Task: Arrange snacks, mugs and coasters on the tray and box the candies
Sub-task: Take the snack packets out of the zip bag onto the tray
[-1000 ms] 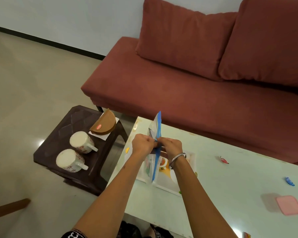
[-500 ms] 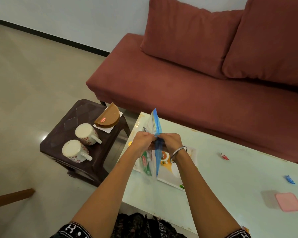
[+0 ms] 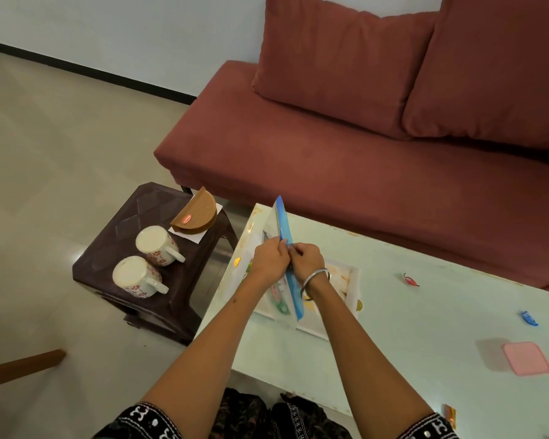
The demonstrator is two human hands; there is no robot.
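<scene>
Both hands pinch a blue and clear snack packet (image 3: 282, 224) held upright on edge above a white printed tray (image 3: 351, 282) on the pale table (image 3: 409, 337). My left hand (image 3: 270, 259) grips its left face, my right hand (image 3: 306, 259) its right face. The packet's lower part hangs between my wrists. Loose wrapped candies lie on the table: a red one (image 3: 410, 279), a blue one (image 3: 529, 318), an orange one (image 3: 449, 415) at the near edge. A pink box lid (image 3: 526, 358) lies at the right. Two flowered white mugs (image 3: 159, 245) (image 3: 137, 277) and a brown coaster holder (image 3: 194, 215) sit on the side stool.
The dark brown stool (image 3: 133, 210) stands left of the table, with a gap between them. A red sofa (image 3: 346, 160) runs behind the table. A wooden piece (image 3: 19, 367) shows on the floor at lower left. My patterned clothing fills the bottom edge.
Both hands keep hold of the packet over the tray and have barely shifted. The camera has tilted, so the scene sits slightly lower and right in view.
</scene>
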